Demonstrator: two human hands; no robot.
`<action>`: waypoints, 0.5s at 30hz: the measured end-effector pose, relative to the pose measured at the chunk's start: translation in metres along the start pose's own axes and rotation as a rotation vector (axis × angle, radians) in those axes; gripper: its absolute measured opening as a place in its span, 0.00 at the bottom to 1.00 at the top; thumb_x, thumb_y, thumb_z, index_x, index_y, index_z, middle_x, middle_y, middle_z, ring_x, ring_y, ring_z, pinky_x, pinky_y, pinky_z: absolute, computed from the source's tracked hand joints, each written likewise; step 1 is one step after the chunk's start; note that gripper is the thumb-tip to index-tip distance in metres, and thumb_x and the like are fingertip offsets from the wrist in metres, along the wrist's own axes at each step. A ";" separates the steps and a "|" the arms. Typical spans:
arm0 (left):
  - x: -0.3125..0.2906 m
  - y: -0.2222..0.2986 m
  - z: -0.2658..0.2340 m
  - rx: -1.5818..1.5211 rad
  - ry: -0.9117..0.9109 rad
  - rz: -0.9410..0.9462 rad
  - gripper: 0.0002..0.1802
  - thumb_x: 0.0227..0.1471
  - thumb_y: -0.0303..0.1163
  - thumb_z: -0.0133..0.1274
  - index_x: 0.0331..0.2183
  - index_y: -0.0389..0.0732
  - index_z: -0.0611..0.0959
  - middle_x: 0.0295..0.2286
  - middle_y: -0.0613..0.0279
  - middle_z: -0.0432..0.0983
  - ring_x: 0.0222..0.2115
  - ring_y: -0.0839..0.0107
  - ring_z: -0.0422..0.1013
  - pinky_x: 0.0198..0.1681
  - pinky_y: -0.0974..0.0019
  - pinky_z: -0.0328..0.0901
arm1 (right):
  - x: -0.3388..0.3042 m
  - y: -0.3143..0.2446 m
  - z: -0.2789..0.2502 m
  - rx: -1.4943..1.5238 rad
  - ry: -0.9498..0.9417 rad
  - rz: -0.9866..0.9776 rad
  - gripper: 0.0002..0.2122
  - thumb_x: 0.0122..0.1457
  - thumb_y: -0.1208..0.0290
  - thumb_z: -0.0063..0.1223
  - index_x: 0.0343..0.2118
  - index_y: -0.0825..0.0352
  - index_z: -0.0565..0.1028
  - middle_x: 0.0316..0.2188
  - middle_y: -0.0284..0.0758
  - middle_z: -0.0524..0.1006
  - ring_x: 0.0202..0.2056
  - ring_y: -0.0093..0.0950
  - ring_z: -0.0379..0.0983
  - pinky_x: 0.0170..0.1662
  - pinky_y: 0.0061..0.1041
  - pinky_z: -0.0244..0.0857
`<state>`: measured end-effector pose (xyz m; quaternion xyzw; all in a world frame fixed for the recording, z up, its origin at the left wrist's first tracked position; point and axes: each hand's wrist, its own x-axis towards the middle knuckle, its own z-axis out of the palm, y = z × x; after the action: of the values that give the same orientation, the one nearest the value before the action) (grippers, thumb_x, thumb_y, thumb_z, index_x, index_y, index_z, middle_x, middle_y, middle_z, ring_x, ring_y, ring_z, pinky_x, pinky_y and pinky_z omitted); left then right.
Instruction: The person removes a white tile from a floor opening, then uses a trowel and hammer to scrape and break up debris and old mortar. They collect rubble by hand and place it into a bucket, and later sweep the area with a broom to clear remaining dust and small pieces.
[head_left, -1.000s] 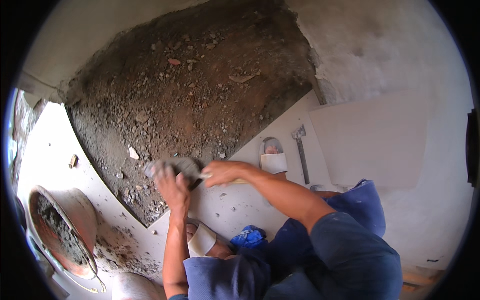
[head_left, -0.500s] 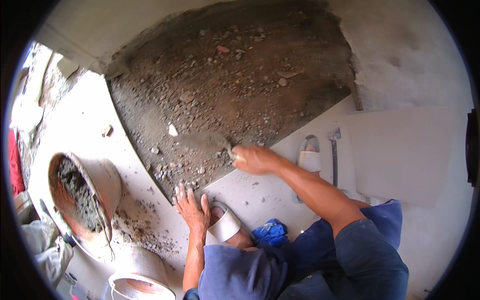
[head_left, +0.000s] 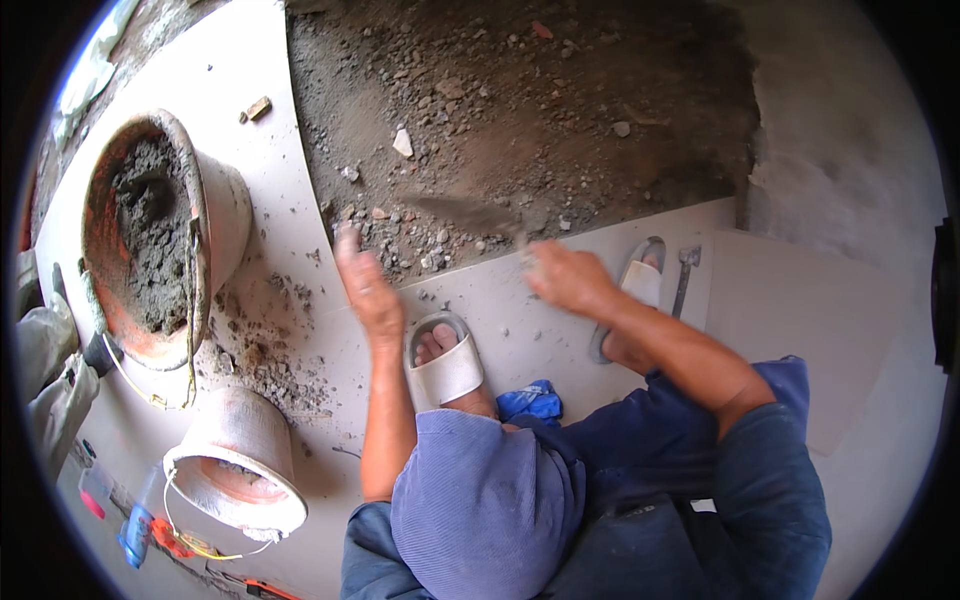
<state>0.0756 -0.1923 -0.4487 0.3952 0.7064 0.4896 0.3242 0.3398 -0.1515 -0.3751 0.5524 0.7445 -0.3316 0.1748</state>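
From my remote seat, I look down on a person crouched on a pale floor (head_left: 480,340), working at a rough dirt patch (head_left: 640,90). The right hand (head_left: 568,275) is wrapped around the handle of a trowel (head_left: 465,213). The blade, blurred, points left, over the patch just beyond its near edge; I cannot tell whether it touches the rubble. The left hand (head_left: 370,290) grasps nothing I can see: its fingers are stretched out, blurred, beside the patch's near left corner.

On the floor, left of the patch's left edge, a tipped bucket (head_left: 228,215) holds grey mortar (head_left: 150,235). A hammer (head_left: 686,280) lies past the near edge, toward its right end, beside one sandal.

To handle the trowel well, I would keep that grip firm and the wrist loose, with the blade nearly flat so it skims rather than digs. I would work in short strokes, mind the loose stones that could jar it, and keep the left fingers out of its path and off the floor's cut edge.
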 end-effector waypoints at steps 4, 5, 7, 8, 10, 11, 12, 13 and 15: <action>0.001 -0.013 -0.074 0.084 0.239 -0.131 0.29 0.64 0.45 0.33 0.56 0.32 0.66 0.53 0.46 0.64 0.55 0.56 0.61 0.60 0.57 0.53 | 0.009 -0.044 0.042 -0.047 -0.053 -0.250 0.15 0.56 0.58 0.51 0.41 0.62 0.69 0.34 0.42 0.75 0.33 0.42 0.77 0.34 0.43 0.72; -0.003 -0.018 -0.086 0.103 0.254 -0.135 0.29 0.64 0.45 0.34 0.56 0.32 0.66 0.53 0.45 0.64 0.55 0.56 0.61 0.60 0.57 0.53 | 0.011 -0.041 0.041 -0.064 -0.111 -0.279 0.15 0.56 0.59 0.51 0.43 0.60 0.69 0.35 0.41 0.75 0.33 0.41 0.77 0.34 0.44 0.71; -0.013 -0.027 -0.099 0.189 0.243 -0.114 0.31 0.63 0.47 0.35 0.56 0.31 0.67 0.54 0.44 0.64 0.56 0.55 0.60 0.60 0.56 0.53 | 0.013 -0.023 0.026 -0.120 -0.183 -0.227 0.16 0.55 0.60 0.52 0.44 0.59 0.70 0.35 0.44 0.77 0.35 0.43 0.77 0.37 0.42 0.71; -0.018 -0.031 -0.100 0.251 0.172 -0.075 0.31 0.63 0.48 0.35 0.55 0.31 0.67 0.54 0.43 0.64 0.56 0.54 0.60 0.60 0.56 0.53 | 0.017 -0.007 0.011 -0.025 -0.170 -0.082 0.16 0.55 0.60 0.52 0.45 0.59 0.70 0.35 0.46 0.77 0.36 0.44 0.76 0.38 0.42 0.70; -0.031 -0.037 -0.093 0.408 0.053 0.004 0.32 0.63 0.48 0.35 0.55 0.30 0.67 0.53 0.42 0.64 0.56 0.53 0.60 0.60 0.56 0.52 | 0.014 0.022 -0.020 0.061 -0.084 0.119 0.16 0.56 0.60 0.51 0.45 0.61 0.70 0.35 0.48 0.78 0.37 0.45 0.76 0.39 0.42 0.69; -0.037 -0.039 -0.086 0.393 0.041 -0.035 0.31 0.63 0.47 0.35 0.55 0.30 0.67 0.53 0.42 0.64 0.56 0.53 0.60 0.60 0.55 0.52 | 0.011 0.026 -0.032 0.044 -0.003 0.210 0.16 0.56 0.59 0.50 0.45 0.62 0.70 0.35 0.48 0.78 0.37 0.46 0.75 0.40 0.42 0.68; -0.043 -0.040 -0.078 0.379 0.023 -0.076 0.31 0.63 0.46 0.35 0.54 0.29 0.67 0.53 0.42 0.64 0.56 0.52 0.60 0.60 0.54 0.52 | 0.010 0.025 -0.039 0.048 0.012 0.189 0.16 0.57 0.59 0.50 0.45 0.63 0.70 0.35 0.48 0.78 0.38 0.46 0.75 0.40 0.43 0.68; -0.048 -0.041 -0.071 0.332 0.049 -0.107 0.30 0.63 0.45 0.36 0.54 0.29 0.68 0.53 0.41 0.64 0.56 0.52 0.59 0.60 0.54 0.51 | 0.009 0.022 -0.045 0.035 0.031 0.209 0.16 0.57 0.59 0.49 0.45 0.63 0.70 0.35 0.48 0.78 0.38 0.46 0.75 0.40 0.43 0.67; -0.054 -0.043 -0.057 0.242 0.100 -0.135 0.28 0.63 0.43 0.37 0.54 0.29 0.68 0.53 0.40 0.64 0.57 0.51 0.59 0.60 0.53 0.51 | 0.010 0.001 -0.045 0.072 -0.068 0.247 0.17 0.58 0.59 0.48 0.44 0.66 0.70 0.36 0.49 0.78 0.40 0.46 0.75 0.41 0.45 0.66</action>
<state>0.0431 -0.2730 -0.4676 0.3582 0.8005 0.3970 0.2708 0.3422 -0.1131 -0.3497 0.6343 0.6521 -0.3526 0.2194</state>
